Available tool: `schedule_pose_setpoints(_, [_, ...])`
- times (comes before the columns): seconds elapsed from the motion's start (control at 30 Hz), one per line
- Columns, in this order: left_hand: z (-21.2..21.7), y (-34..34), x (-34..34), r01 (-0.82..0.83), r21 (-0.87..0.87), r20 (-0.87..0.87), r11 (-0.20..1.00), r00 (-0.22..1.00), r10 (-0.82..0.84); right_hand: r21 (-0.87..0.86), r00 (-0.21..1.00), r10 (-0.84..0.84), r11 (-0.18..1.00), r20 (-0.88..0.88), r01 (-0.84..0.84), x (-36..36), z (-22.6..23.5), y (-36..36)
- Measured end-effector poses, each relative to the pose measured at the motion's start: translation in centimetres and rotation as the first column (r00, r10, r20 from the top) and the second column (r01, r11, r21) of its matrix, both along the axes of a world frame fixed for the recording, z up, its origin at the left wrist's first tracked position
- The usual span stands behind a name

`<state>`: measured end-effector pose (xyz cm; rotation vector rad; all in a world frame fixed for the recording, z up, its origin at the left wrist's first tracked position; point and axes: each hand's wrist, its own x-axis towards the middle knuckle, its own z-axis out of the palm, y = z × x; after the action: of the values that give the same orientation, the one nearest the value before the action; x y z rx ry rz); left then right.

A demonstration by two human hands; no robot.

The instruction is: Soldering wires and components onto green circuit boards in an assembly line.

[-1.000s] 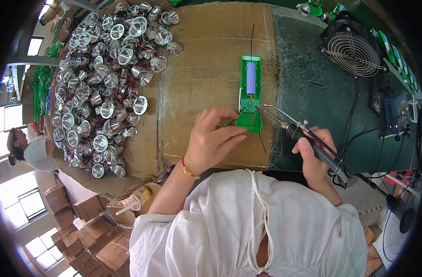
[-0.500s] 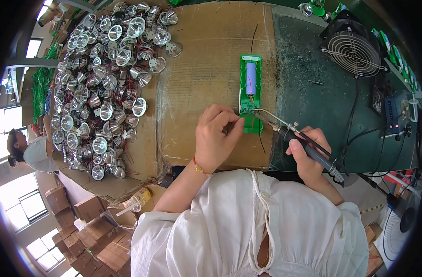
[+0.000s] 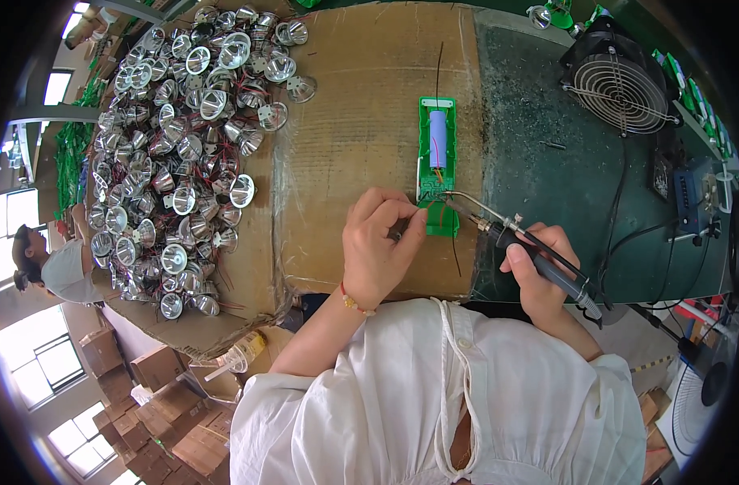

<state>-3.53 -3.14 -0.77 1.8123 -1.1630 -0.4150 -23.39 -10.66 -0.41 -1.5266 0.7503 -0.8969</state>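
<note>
A green plastic housing [image 3: 425, 133] lies on the cardboard, holding a lilac cylindrical battery [image 3: 438, 141] and a small green circuit board [image 3: 434, 191] with thin wires. My right hand [image 3: 539, 271] is wrapped round a black soldering iron [image 3: 547, 267] with a curved metal tube along it. The iron's tip and the tube's end meet at the board. Beside the board's left edge, my left hand [image 3: 381, 242] pinches thumb and forefinger together. What sits between those fingertips is too small to tell; something dark shows inside the curled fingers.
Many silvery reflector cups [image 3: 183, 198] with red wires are heaped on the left. A black fan [image 3: 616, 93] with a wire grille stands at the back right, near a blue box-shaped unit [image 3: 696, 198] with cables. Cardboard [image 3: 353, 105] covers the middle of the green bench [image 3: 539, 178].
Both hands and the iron stay almost in place at the board. The view has shifted very slightly; nothing has been taken up or let go.
</note>
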Motion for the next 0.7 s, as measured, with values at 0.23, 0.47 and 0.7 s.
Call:
schedule_pose_setpoints(0.23, [-0.23,0.09,0.26,0.060,0.017,0.034,0.998,0.998,-0.061,0.053,0.998,-0.046,0.998,0.034,0.044,0.03,0.33,0.17])
schedule_pose_setpoints(0.47, [-0.19,-0.09,0.14,0.051,0.013,0.048,0.999,0.998,-0.052,0.033,1.000,0.000,0.999,-0.018,0.000,0.09,0.49,0.14])
schedule_pose_setpoints(0.7, [-0.05,-0.12,0.16,0.045,0.024,0.067,0.999,0.997,-0.046,0.019,0.997,-0.068,0.998,0.045,0.068,-0.27,0.32,0.06])
